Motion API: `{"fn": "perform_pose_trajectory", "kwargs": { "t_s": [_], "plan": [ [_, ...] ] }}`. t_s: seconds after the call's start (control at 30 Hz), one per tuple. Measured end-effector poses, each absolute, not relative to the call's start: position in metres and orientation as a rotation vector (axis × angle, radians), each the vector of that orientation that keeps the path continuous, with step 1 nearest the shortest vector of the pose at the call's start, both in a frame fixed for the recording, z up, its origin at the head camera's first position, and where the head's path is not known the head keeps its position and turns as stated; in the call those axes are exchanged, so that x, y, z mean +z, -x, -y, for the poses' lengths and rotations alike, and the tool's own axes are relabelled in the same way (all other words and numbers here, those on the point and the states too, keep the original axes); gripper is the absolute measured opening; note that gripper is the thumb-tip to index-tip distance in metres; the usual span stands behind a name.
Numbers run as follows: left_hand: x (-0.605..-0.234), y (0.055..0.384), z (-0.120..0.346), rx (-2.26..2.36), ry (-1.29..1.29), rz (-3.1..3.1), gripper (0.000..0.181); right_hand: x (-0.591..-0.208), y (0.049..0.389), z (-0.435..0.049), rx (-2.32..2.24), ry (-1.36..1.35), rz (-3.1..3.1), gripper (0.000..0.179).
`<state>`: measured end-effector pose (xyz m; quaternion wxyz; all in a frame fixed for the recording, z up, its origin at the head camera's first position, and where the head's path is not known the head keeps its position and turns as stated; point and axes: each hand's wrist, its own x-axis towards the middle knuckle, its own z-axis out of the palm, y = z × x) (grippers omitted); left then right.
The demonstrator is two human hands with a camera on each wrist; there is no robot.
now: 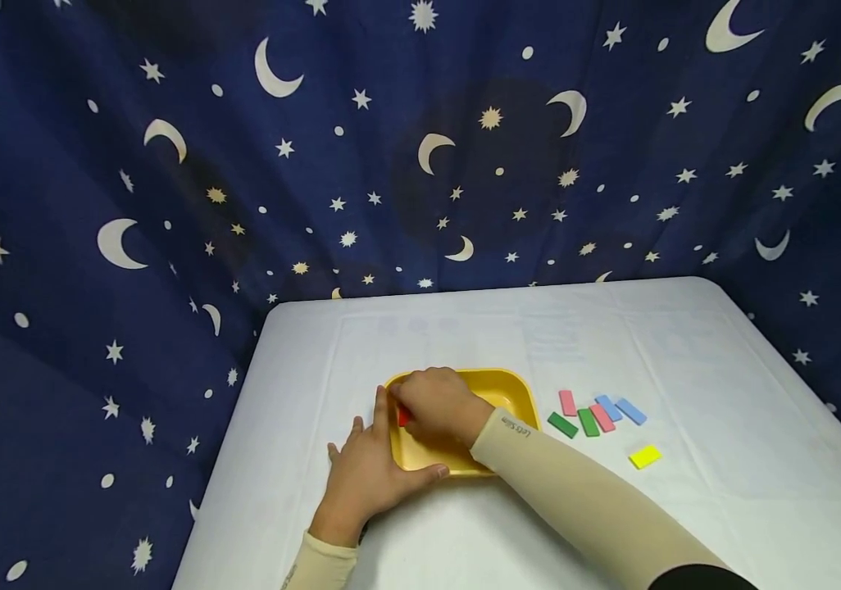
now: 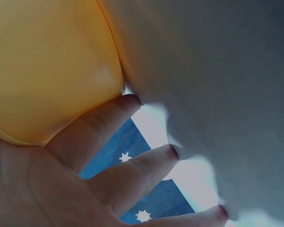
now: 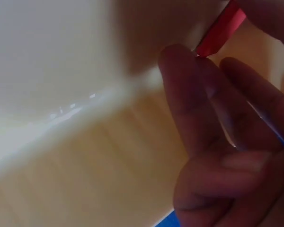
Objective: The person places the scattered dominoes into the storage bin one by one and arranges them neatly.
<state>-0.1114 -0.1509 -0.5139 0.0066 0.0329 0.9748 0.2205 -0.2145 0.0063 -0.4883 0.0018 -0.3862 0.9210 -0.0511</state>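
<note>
A shallow yellow tray [image 1: 497, 381] lies on the white table. My left hand [image 1: 365, 479] spreads around its near-left corner, index finger along the left side and thumb on the front rim. In the left wrist view the other fingers stretch straight beside the tray's wall [image 2: 52, 61]. Over the left part of the tray, my right hand [image 1: 441, 403] reaches in and pinches a red block [image 1: 403, 416] low near the left wall. The right wrist view shows the same red block [image 3: 221, 33] at the fingertips. My right hand and forearm hide much of the tray's inside.
Right of the tray lie several flat blocks: pink [image 1: 567, 402], green [image 1: 562, 424] and blue [image 1: 631, 411] ones close together. A yellow block [image 1: 645, 456] lies apart, nearer me. A dark blue curtain [image 1: 391, 164] with moons and stars borders the table's back and sides.
</note>
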Motion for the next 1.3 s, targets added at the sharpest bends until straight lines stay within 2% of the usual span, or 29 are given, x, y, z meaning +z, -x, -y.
{"fn": "perform_pose_trajectory", "kwargs": {
  "t_s": [0.27,0.53,0.77,1.3],
  "plan": [
    [-0.516,0.110,0.150,0.693,-0.096,-3.046,0.152,-0.481,0.206,-0.010,-0.119,1.225,-2.893,0.017],
    [-0.514,0.112,0.147,0.707,-0.118,-3.042,0.154,-0.462,0.198,-0.031,-0.014,1.166,-2.914,0.035],
    [-0.513,0.110,0.147,0.704,-0.113,-3.032,0.155,-0.440,0.186,-0.063,-0.182,1.103,-2.922,0.047],
    [-0.510,0.108,0.146,0.704,-0.116,-3.026,0.156,-0.423,0.142,-0.151,-0.628,1.098,-3.201,0.044]
  ]
}}
